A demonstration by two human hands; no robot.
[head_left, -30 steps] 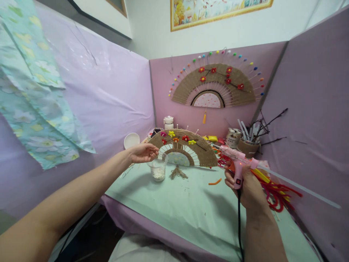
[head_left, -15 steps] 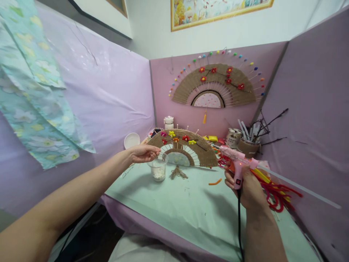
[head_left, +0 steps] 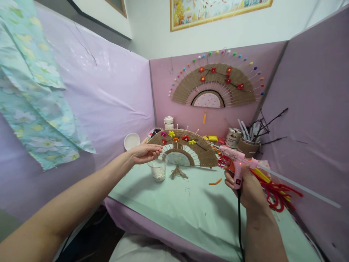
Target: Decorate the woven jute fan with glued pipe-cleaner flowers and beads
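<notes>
My left grip point(head_left: 147, 154), fingertips together (perhaps on something too small to tell), is nearer the brown fan point(head_left: 179, 146), which lies at three o'clock, long axis roughly nine to three. My right grip point(head_left: 247, 185) is wrapped round the glue gun point(head_left: 237, 162), nozzle towards ten. At five from my left, the clear cup point(head_left: 158, 167) holds white bits point(head_left: 159, 176); at twelve from my right, the brown pot point(head_left: 248, 147) holds pale sticks point(head_left: 243, 128) and twigs point(head_left: 274, 116).

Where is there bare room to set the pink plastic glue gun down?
Mostly bare, with a few specks: the pale green cloth between the brown stringy tassel, the short orange fuzzy stem and its near edge. It is crowded right of the right hand, with red and yellow fuzzy stems, and at the clear plastic cup near the left hand.
</notes>
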